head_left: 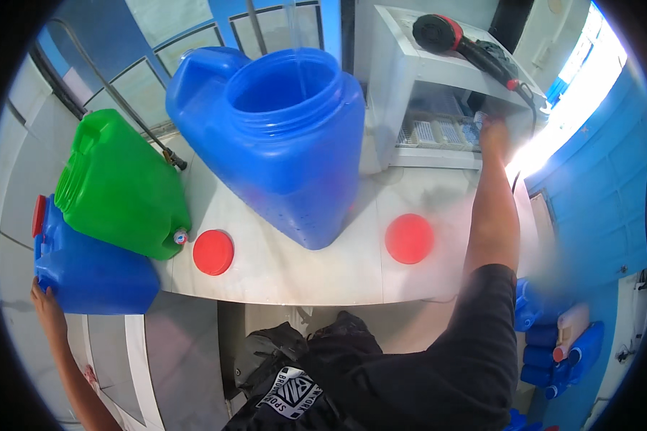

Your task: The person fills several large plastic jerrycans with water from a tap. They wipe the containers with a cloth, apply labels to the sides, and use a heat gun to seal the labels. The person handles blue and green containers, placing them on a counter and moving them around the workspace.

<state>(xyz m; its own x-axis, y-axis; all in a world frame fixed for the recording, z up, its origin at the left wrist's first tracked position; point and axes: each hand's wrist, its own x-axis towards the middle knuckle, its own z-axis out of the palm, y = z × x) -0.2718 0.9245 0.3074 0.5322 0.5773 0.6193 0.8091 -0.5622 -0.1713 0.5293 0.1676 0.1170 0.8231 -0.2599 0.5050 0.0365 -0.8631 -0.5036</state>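
Note:
My left hand (48,302) is at the far left, its fingers closed on the edge of a blue jug (108,269) with a red cap. My right arm stretches forward, and my right hand (494,136) reaches into the opening of a white cabinet (393,93). Its fingers are bent around a small whitish-blue item (479,118), too small to name. Several clear trays (438,131) of small things stand beside that hand. In the middle, a large uncapped blue jug (302,158) stands under a thin stream of water.
A green jug (122,187) with a small tap stands left of the large jug. Two red lids, one left (213,252) and one right (410,238), lie on the white counter (295,280). A black-and-red heat gun (467,50) lies on the cabinet. More blue jugs (586,352) are stacked lower right.

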